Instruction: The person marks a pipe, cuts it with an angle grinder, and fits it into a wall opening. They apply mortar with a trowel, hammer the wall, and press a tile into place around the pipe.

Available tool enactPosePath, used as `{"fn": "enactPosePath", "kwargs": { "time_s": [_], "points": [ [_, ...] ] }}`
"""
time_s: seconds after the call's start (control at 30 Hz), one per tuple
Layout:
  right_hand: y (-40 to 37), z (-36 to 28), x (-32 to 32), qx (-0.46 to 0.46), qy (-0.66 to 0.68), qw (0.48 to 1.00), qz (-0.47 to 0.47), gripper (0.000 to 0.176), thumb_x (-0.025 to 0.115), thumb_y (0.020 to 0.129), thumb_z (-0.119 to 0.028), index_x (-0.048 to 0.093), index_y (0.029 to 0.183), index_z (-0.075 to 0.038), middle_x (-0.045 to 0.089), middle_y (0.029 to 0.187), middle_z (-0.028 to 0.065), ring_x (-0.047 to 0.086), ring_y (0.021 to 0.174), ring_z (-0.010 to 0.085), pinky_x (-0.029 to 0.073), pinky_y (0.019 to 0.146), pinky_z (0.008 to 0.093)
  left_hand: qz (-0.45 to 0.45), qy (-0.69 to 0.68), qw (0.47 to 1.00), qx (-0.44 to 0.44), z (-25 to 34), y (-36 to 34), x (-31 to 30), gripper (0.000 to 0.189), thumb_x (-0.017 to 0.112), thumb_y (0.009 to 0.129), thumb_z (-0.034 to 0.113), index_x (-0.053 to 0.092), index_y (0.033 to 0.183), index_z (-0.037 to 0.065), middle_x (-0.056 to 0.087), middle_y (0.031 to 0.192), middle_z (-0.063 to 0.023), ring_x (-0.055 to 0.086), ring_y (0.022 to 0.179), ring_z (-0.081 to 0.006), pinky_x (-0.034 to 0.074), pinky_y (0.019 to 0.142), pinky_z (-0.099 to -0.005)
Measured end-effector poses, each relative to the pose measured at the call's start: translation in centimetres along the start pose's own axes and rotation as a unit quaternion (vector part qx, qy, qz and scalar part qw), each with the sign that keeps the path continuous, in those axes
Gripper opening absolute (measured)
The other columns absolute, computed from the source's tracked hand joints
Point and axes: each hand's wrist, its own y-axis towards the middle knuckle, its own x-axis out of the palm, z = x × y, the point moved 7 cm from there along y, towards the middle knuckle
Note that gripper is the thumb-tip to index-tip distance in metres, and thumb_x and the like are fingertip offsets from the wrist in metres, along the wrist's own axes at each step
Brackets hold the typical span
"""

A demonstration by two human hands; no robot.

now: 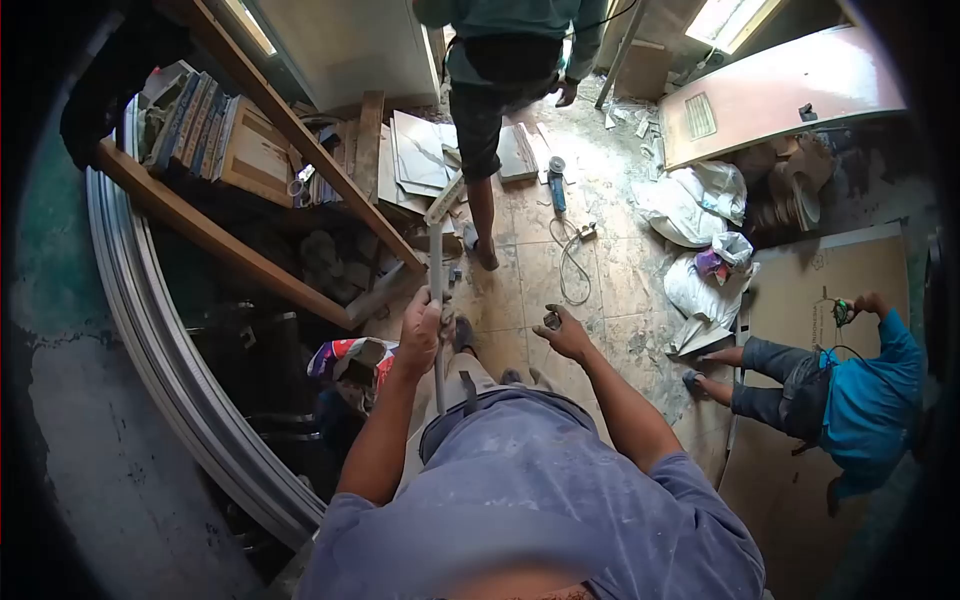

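Observation:
My left hand (422, 330) is wrapped round a long, narrow grey bar (438, 265), held nearly upright in front of my left side. The bar's lower end reaches down by my waist. Out in front of me, my right hand (568, 335) has its fingers closed on a small dark object (551, 320) whose kind I cannot tell. On the tiled floor (512, 285) beyond that hand lies a blue angle grinder (557, 185), its cord (570, 265) looped toward me.
A person (520, 60) stands ahead; another person in a blue shirt (870, 385) is at right by a large cardboard sheet (800, 285). White sacks (700, 205) lie near a pinkish panel (780, 90). Wooden beams (300, 130), stacked tiles (420, 150) and metal profiles (160, 340) line the left.

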Motion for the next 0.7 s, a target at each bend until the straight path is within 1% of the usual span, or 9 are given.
{"fn": "enactPosePath", "kwargs": {
  "time_s": [0.07,0.1,0.17,0.27,0.43,0.5,0.6,0.63,0.7],
  "points": [
    [-1.2,0.6,0.6,-0.005,0.005,1.0,-0.021,0.071,0.072,0.075,-0.042,0.046,0.128,-0.001,0.062,0.109,0.0196,0.06,0.101,0.0319,0.046,0.089,0.0375,-0.028,0.003,0.999,-0.032,-0.2,0.3,2.0,0.018,0.042,0.095,0.024,0.045,0.103,0.008,0.044,0.069,0.0023,0.04,0.052,-0.0061,0.034,0.047,-0.0207],
    [3.6,-2.6,1.0,0.002,-0.002,1.0,-0.021,0.071,0.072,0.075,-0.042,0.046,0.128,-0.001,0.062,0.109,0.0196,0.06,0.101,0.0319,0.046,0.089,0.0375,-0.029,-0.006,0.999,-0.036,1.3,6.0,-0.8,0.018,0.042,0.095,0.024,0.045,0.103,0.008,0.044,0.069,0.0023,0.04,0.052,-0.0061,0.034,0.047,-0.0207],
    [5.8,-4.8,0.2,-0.022,-0.057,0.998,-0.023,0.071,0.071,0.075,-0.042,0.047,0.127,-0.001,0.061,0.108,0.0218,0.06,0.1,0.0336,0.046,0.088,0.0375,-0.064,-0.013,0.997,-0.039,1.9,9.8,-0.6,0.017,0.042,0.095,0.024,0.045,0.103,0.009,0.043,0.069,0.0027,0.039,0.052,-0.0061,0.034,0.047,-0.0207],
    [9.3,-6.3,-1.1,-0.016,-0.038,0.999,-0.01,0.071,0.07,0.075,-0.043,0.047,0.127,-0.001,0.059,0.111,0.0247,0.058,0.105,0.0354,0.044,0.091,0.0379,-0.091,-0.032,0.994,-0.047,3.5,14.4,0.8,0.019,0.045,0.094,0.025,0.045,0.102,0.009,0.042,0.068,0.0027,0.039,0.052,-0.006,0.033,0.047,-0.0206],
    [15.0,-7.2,-6.3,0.003,-0.026,0.999,0.025,0.071,0.069,0.076,-0.044,0.047,0.128,-0.001,0.059,0.113,0.026,0.057,0.108,0.0363,0.044,0.092,0.0385,-0.13,-0.081,0.987,-0.052,3.3,21.9,4.1,0.021,0.047,0.094,0.028,0.044,0.103,0.009,0.042,0.068,0.0031,0.037,0.052,-0.0054,0.03,0.047,-0.0198],
    [18.8,-6.8,-8.7,-0.001,-0.008,1.0,0.023,0.073,0.07,0.075,-0.041,0.045,0.128,0.002,0.055,0.12,0.0267,0.054,0.112,0.0376,0.043,0.094,0.0388,-0.124,-0.083,0.987,-0.06,2.8,25.6,5.5,0.023,0.048,0.094,0.03,0.044,0.103,0.009,0.041,0.068,0.003,0.037,0.053,-0.0052,0.03,0.047,-0.0199],
    [26.9,-4.7,-11.0,0.029,0.023,0.999,-0.014,0.071,0.071,0.075,-0.039,0.045,0.128,0.002,0.054,0.121,0.0268,0.053,0.114,0.0372,0.042,0.096,0.0386,-0.09,-0.088,0.99,-0.065,-0.1,32.2,6.7,0.026,0.05,0.094,0.031,0.044,0.104,0.008,0.041,0.069,0.0027,0.038,0.053,-0.0055,0.031,0.048,-0.0201],
    [29.8,-5.1,-11.9,0.003,0.012,1.0,-0.028,0.071,0.071,0.075,-0.038,0.046,0.127,0.002,0.053,0.122,0.0266,0.052,0.115,0.0366,0.041,0.097,0.0382,-0.092,-0.096,0.989,-0.059,-1.7,34.8,6.6,0.026,0.05,0.094,0.03,0.044,0.104,0.008,0.041,0.069,0.0026,0.038,0.054,-0.0056,0.032,0.048,-0.0202],
    [38.6,-1.7,-11.0,-0.033,-0.024,0.998,-0.037,0.07,0.071,0.074,-0.037,0.046,0.127,0.001,0.054,0.122,0.0254,0.052,0.115,0.0364,0.041,0.097,0.0386,-0.056,-0.082,0.992,-0.077,-6.3,40.1,5.3,0.021,0.048,0.095,0.026,0.044,0.105,0.007,0.042,0.07,0.0023,0.039,0.053,-0.0053,0.032,0.048,-0.0199]
  ]
}}
